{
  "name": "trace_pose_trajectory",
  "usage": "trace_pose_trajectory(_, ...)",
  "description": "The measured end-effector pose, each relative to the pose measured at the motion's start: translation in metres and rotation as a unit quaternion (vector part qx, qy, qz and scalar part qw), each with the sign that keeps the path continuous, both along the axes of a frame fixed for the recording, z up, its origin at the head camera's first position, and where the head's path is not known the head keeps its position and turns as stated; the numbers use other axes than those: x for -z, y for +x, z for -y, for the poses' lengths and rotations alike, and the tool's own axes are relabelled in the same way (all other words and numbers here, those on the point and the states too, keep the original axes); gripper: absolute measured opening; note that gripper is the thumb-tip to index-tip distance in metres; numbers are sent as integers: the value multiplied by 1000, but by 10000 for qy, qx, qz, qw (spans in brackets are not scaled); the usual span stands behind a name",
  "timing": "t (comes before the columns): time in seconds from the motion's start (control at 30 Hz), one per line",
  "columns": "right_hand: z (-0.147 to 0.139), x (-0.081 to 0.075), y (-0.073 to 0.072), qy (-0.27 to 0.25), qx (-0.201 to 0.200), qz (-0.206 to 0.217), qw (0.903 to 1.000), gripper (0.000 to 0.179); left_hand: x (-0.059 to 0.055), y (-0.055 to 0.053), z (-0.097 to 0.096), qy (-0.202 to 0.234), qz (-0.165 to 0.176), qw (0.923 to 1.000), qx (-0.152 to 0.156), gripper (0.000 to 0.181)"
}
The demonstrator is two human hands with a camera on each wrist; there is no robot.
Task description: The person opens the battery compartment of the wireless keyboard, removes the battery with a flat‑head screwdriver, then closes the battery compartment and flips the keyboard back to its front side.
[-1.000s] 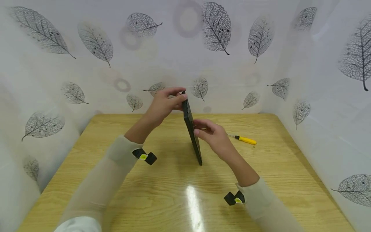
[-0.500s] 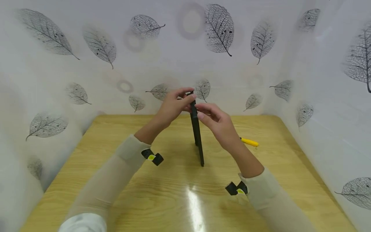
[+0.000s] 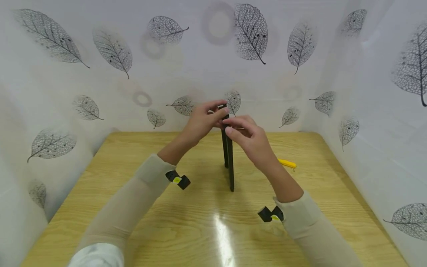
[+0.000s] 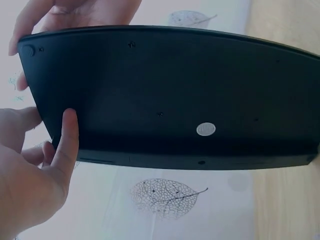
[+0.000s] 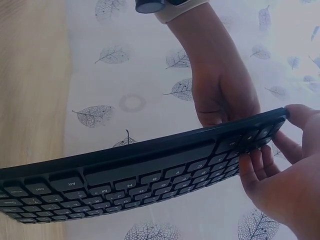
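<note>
A black keyboard (image 3: 230, 159) stands on its short end, nearly edge-on in the head view. My left hand (image 3: 203, 120) grips its top end, one finger lying along the smooth underside, which fills the left wrist view with small screws and an oval label. My right hand (image 3: 251, 142) holds the near upper corner, thumb and fingers bent about the edge. In the right wrist view the keys of the keyboard (image 5: 155, 172) face the right hand's fingers (image 5: 257, 167), and the left wrist shows behind the board.
A yellow-handled screwdriver (image 3: 287, 163) lies on the wooden table (image 3: 180, 230) to the right, its shaft hidden behind my right hand. A pale leaf-printed curtain (image 3: 193, 70) stands behind the table and along both sides.
My right hand has risen from the key face to the upper corner of the keyboard. The keyboard's top has swung right with my left hand, and the screwdriver's shaft has become covered.
</note>
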State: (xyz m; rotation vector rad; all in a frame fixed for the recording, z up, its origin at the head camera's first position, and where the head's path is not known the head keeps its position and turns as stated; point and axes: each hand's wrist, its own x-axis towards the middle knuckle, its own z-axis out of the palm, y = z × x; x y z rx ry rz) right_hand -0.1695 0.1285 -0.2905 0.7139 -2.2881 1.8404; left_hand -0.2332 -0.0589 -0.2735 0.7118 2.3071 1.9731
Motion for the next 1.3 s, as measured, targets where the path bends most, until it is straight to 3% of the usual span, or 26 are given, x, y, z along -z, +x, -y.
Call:
trace_pose_trajectory(0.27, -10, 0, 3, -133, 191, 14, 9997, 34, 7, -4, 0, -68, -245, 9985, 490, 48)
trace_pose_trajectory(0.43, -16, 1, 4, -105, 225, 19, 9997, 34, 19, -5, 0, -307, -511, 9976, 346, 52)
trace_pose_trajectory(0.67, -24, 2, 5, -125, 316, 38, 9994, 33, 35, -1, -3, -563, -261, 9978, 231, 65)
trace_pose_trajectory(1.1, -44, 3, 4, -137, 491, 64, 9987, 35, 73, 0, -20, -405, 88, 9954, 868, 83)
trace_pose_trajectory(1.3, -53, 6, 5, -37, 651, 27, 9979, 34, 97, 3, -27, -901, 30, 9904, 1049, 105)
